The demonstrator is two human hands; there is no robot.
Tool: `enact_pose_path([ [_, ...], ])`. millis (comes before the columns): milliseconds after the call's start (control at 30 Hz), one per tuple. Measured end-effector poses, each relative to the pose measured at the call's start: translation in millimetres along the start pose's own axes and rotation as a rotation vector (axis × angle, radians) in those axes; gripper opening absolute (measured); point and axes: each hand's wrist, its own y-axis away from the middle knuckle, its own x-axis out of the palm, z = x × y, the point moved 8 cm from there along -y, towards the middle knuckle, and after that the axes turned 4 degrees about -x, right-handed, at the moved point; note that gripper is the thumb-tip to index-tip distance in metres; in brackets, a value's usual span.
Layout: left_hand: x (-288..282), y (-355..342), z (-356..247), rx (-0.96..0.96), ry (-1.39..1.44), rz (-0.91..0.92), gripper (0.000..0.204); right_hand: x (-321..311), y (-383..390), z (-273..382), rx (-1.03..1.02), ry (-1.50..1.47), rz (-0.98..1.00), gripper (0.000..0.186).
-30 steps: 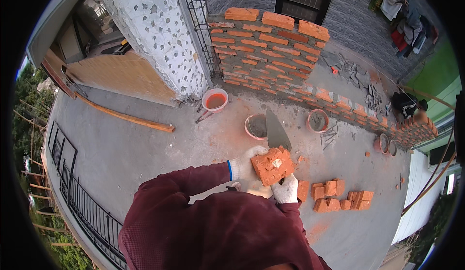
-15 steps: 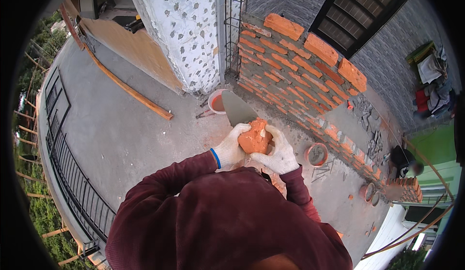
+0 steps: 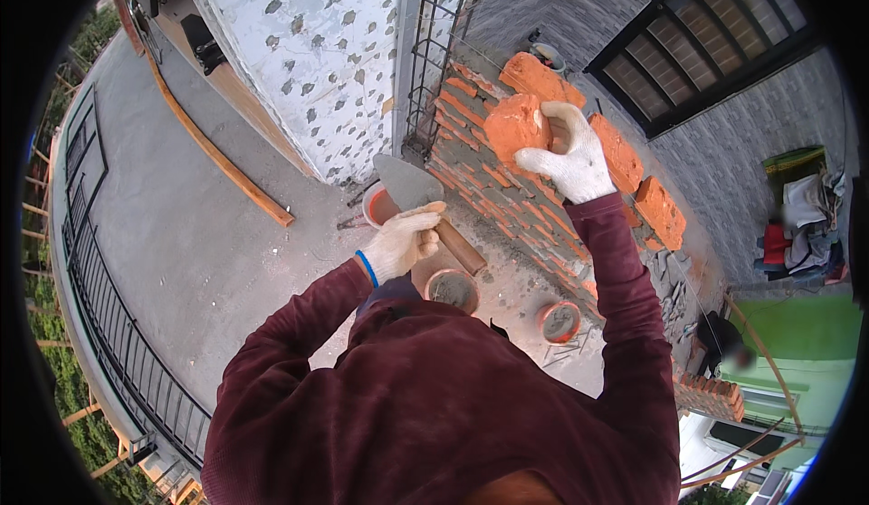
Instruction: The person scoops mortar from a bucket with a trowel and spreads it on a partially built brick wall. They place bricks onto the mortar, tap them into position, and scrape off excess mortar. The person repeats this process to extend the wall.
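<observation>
In a white glove with a blue cuff, my left hand is closed round a trowel; its grey blade points up and left, and its wooden handle sticks out to the right. My right hand, also gloved, grips a broken orange brick piece between thumb and fingers. That piece is held over the top of the brick wall, close to several whole bricks lying along it. Whether the piece touches the wall I cannot tell.
Mortar-stained buckets stand on the concrete floor between me and the wall. A speckled white column and a rebar cage rise at the wall's left end. A curved wooden strip lies left. A person crouches far right.
Both hands were together on the brick piece at my chest. My right hand has carried it up and right to the wall; my left has let go of it, keeping the trowel.
</observation>
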Motion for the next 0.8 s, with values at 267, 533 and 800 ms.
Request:
enact_pose_path([
  [267,-52,-90,-30,-0.138,-0.071,-0.109,0.027,-4,-245,-87,0.029,0.602,0.127,0.099],
  [533,-71,-122,-70,-0.247,-0.04,-0.169,0.022,52,-309,-158,0.137,0.554,0.26,0.099],
  [800,-86,-151,-84,-0.276,-0.034,-0.137,0.023,69,-311,-174,0.134,0.587,0.315,0.099],
])
